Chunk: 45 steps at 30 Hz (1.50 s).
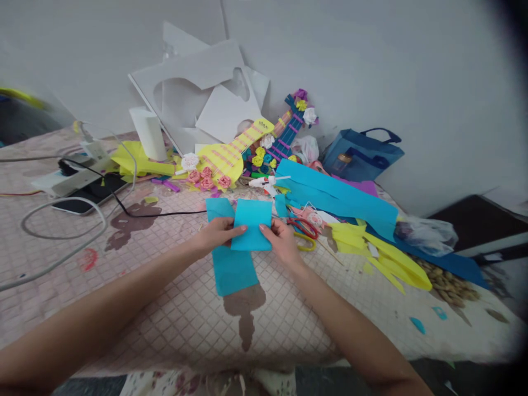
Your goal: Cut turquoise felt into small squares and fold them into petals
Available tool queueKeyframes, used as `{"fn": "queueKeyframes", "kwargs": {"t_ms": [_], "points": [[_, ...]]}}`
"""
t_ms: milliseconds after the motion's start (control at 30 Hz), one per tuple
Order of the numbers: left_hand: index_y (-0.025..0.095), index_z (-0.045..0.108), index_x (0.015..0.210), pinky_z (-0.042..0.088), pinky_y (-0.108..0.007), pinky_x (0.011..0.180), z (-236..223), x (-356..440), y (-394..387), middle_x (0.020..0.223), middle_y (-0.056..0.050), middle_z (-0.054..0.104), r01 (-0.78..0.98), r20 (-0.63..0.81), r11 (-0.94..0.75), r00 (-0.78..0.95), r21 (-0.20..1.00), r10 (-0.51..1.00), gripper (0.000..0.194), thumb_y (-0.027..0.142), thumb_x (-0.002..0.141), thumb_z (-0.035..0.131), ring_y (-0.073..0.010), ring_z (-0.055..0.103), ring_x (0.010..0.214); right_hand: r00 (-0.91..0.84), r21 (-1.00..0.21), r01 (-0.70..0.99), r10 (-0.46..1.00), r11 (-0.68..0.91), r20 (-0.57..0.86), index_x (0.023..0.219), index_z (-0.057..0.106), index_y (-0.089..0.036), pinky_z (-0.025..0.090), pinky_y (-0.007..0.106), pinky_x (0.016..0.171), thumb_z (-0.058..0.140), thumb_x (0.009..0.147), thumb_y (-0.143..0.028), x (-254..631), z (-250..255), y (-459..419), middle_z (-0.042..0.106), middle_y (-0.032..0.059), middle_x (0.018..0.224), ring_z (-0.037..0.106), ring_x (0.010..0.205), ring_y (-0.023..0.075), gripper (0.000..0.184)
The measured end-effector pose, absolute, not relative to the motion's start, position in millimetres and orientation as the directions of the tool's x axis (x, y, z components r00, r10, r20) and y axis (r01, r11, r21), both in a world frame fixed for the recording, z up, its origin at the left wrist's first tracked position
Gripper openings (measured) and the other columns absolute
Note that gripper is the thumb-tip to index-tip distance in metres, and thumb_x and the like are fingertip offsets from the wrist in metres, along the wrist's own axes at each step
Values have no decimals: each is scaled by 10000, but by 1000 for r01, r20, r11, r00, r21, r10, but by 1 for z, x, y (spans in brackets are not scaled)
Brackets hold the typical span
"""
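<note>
— Where is the turquoise paper rectangle (pixel 252 220)?
— Over a longer turquoise strip (pixel 236 273) on the worktop (pixel 173 308), nearer than the glue gun (pixel 260 181).
— And each grip?
— Left hand (pixel 215 234) and right hand (pixel 282 240) pinch its opposite sides.

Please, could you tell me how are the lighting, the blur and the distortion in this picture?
Head view: soft, fairly even light, no strong glare on the blue paper in both hands; head view: the yellow-edged item at far left is blurred; head view: right corners darken, forearms look stretched, probably by a wide lens.
</note>
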State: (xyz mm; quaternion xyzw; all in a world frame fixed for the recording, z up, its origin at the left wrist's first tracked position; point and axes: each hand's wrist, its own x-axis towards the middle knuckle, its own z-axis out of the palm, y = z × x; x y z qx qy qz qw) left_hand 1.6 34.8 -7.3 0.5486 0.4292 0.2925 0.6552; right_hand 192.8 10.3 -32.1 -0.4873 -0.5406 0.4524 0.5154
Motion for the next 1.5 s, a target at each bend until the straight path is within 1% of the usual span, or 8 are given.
{"fn": "queueKeyframes", "kwargs": {"t_ms": [133,300,567,700,1000,1133,1300,1500], "points": [[151,535,692,431,-243,509,-9,3,35,567,30,505,35,-244,250,384,968,890,412,524,640,700,-119,515,531,-48,-997,23,996,73,72,717,557,-202,352,253,511,663,717,-435,188,-30,7,541,-17,639,448,557,126,256],[177,413,576,322,-210,434,-11,2,37,484,74,349,57,-214,207,348,977,913,447,515,629,700,-74,369,432,-63,-988,-155,998,-28,-19,780,572,-214,376,244,525,676,708,-395,184,-25,4,574,-21,695,485,597,127,221],[155,545,709,414,-234,528,-7,-1,37,600,23,502,96,-152,124,402,988,903,377,512,686,664,-116,494,559,-4,-970,-241,999,-38,-38,775,587,-212,421,251,585,680,660,-314,186,-25,7,615,-10,751,544,690,145,180],[159,512,647,394,-218,514,-11,-3,42,575,38,462,73,-77,53,383,996,921,378,491,671,691,-99,465,539,35,-979,-202,999,-28,-36,776,571,-216,424,253,574,669,648,-341,187,-24,9,617,-6,760,546,698,155,204],[153,515,672,396,-199,523,-16,-2,43,607,42,464,-119,-100,157,385,980,917,327,401,675,727,-73,448,548,47,-958,-281,996,-54,-70,868,576,-237,435,251,574,680,616,-312,187,-25,11,639,3,856,564,742,164,282],[150,524,678,395,-195,530,-16,0,43,614,41,479,-173,-88,163,374,971,923,304,370,673,734,-70,457,551,58,-947,-321,998,-4,-24,885,583,-252,408,236,546,671,625,-281,187,-26,12,622,-23,815,548,694,141,276],[166,597,782,421,-221,564,-15,1,41,687,19,568,-220,-74,151,325,964,943,249,318,645,740,-99,516,591,71,-972,-232,997,47,32,761,595,-239,320,234,481,591,644,-237,188,-26,12,533,-41,644,426,532,110,117],[156,620,691,416,-222,572,-11,1,39,880,-26,634,-229,-25,104,324,968,946,126,276,695,661,-111,544,654,56,-984,-132,992,122,116,662,595,-223,306,244,510,515,675,-201,190,-27,10,508,-19,629,408,547,122,84]]}}
